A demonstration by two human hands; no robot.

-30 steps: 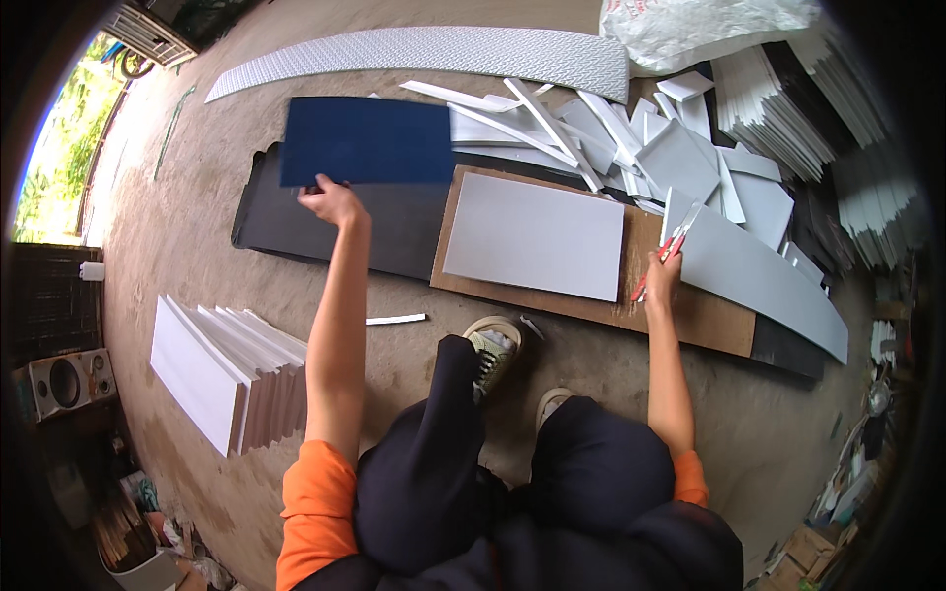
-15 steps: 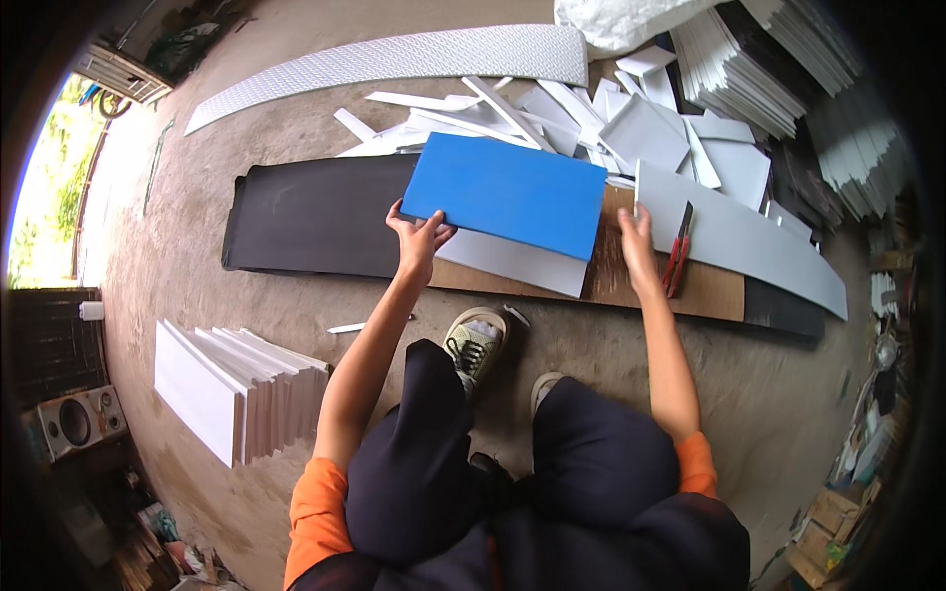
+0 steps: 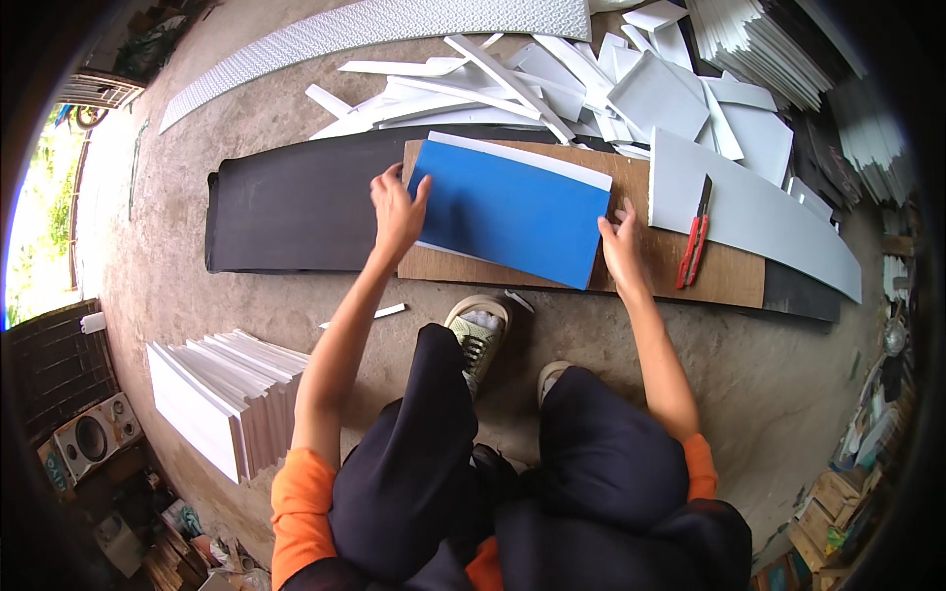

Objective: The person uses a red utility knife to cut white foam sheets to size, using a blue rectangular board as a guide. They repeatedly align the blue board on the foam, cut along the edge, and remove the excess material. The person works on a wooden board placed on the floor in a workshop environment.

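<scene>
A blue rectangular sheet [image 3: 512,212] lies over a white sheet [image 3: 552,164], whose strip shows along the far edge. Both rest on a brown board [image 3: 709,258]. At the blue sheet's left edge is my left hand [image 3: 399,215], thumb over the blue surface and fingers spread beyond the edge. My right hand [image 3: 621,246] is at its right edge, the thumb against the side and the fingers apart. A cutter knife with a red handle [image 3: 694,246] lies on the board, right of my right hand.
Long black sheets [image 3: 296,212] extend under the board. A curved white panel [image 3: 759,217] overlaps its right end. White offcuts [image 3: 660,98] lie heaped beyond, near a textured strip [image 3: 394,44]. A stack of white sheets [image 3: 232,399] stands at left.
The blue sheet has come down over the white sheet and shifted slightly nearer. My right hand has moved in to its right edge; my left hand's fingers have spread.
</scene>
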